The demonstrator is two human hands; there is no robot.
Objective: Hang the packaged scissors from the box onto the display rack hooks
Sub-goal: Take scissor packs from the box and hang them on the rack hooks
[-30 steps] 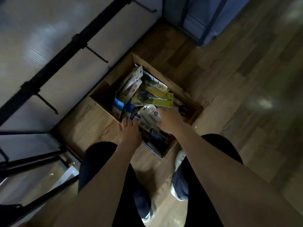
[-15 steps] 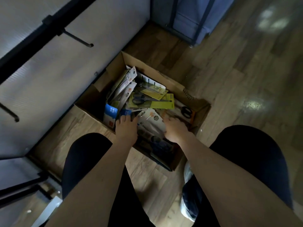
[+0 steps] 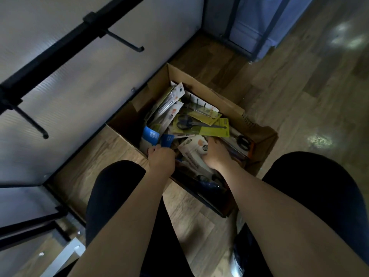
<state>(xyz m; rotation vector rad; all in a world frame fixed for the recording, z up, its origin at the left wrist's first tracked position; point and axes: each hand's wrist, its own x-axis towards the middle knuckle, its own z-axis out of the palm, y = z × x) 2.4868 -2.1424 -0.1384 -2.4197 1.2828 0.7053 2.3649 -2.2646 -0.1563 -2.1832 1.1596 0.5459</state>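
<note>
A: What does the scene show?

B: A person crouches over an open cardboard box (image 3: 201, 84) on the wooden floor, beside the display rack. Both hands are down among the packaged scissors. The left hand (image 3: 161, 158) has its fingers curled at the near-left edge of the pile, at a blue-topped package (image 3: 167, 140); whether it truly pinches that card I cannot tell. The right hand (image 3: 214, 154) lies against a white package (image 3: 194, 148), fingers tucked beneath it, so its grip is also hidden.

A: Which step is this?

B: Selection, in my judgement: a package is being picked out, and none has left the box. A yellow-green package (image 3: 201, 125) with dark-handled scissors lies on top, untouched.

A: And the rack?

B: Two black hooks jut from the black rail, the upper hook (image 3: 125, 41) and the lower hook (image 3: 32, 122), both bare and well apart from the box.

A: What does the next move call for?

B: Probably freeing one card from its neighbours, lifting it, and turning its hang hole toward a hook tip.
</note>
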